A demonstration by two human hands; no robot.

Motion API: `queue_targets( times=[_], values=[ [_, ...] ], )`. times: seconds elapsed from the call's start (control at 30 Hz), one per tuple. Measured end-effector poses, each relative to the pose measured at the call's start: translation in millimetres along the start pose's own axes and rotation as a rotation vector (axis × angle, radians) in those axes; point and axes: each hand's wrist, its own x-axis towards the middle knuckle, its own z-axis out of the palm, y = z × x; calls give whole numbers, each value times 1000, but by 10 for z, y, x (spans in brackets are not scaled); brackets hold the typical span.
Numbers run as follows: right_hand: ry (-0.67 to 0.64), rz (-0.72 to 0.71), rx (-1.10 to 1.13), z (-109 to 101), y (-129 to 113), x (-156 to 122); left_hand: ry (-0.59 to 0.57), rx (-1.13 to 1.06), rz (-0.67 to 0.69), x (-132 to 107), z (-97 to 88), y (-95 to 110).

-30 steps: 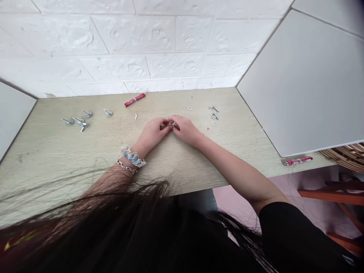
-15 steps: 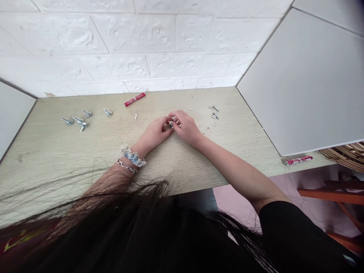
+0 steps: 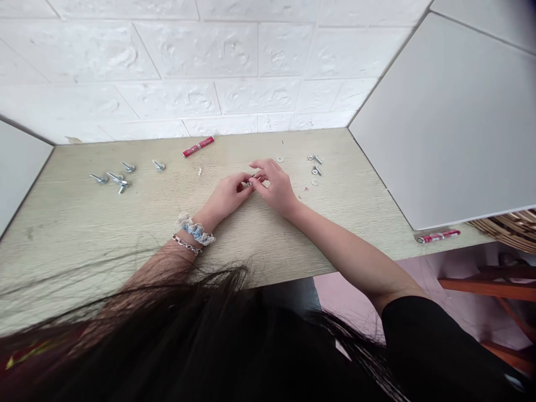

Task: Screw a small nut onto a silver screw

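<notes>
My left hand and my right hand meet at the middle of the wooden table. Between their fingertips they pinch a small metal bolt, mostly hidden by the fingers. The right hand's outer fingers are lifted and spread. A loose washer lies just beyond the right hand. Two more bolts and a washer lie to its right. Several bolts lie at the far left of the table.
A red tube lies near the white brick wall, another red tube at the table's right edge. White panels stand at both sides of the table. A wicker basket sits at the far right. My dark hair covers the lower view.
My right hand's fingers have lifted and shifted slightly away along the bolt, turning around it. The left hand has stayed in place, holding the bolt.
</notes>
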Motion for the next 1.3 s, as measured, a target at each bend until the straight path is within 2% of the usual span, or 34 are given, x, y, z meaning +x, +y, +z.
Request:
queue_targets(
  times=[0.17, 0.27, 0.47, 0.83, 0.97, 1.3],
  values=[
    [0, 20, 9, -5, 11, 7, 51, -26, -55, -13, 6, 22],
    [0, 86, 2, -27, 13, 20, 102, -29, -69, -7, 11, 18],
    [-172, 230, -48, -97, -9, 40, 157, -46, -52, -9, 9, 25],
    [-194, 184, -95, -81, -81, 47, 139, -12, -22, 0, 17, -21],
    [-210, 214, -82, -92, -107, 35, 129, 8, 0, -11, 21, -23],
    [-239, 185, -167, -75, -14, 44, 74, 36, 24, -10, 33, -12]
  ],
)
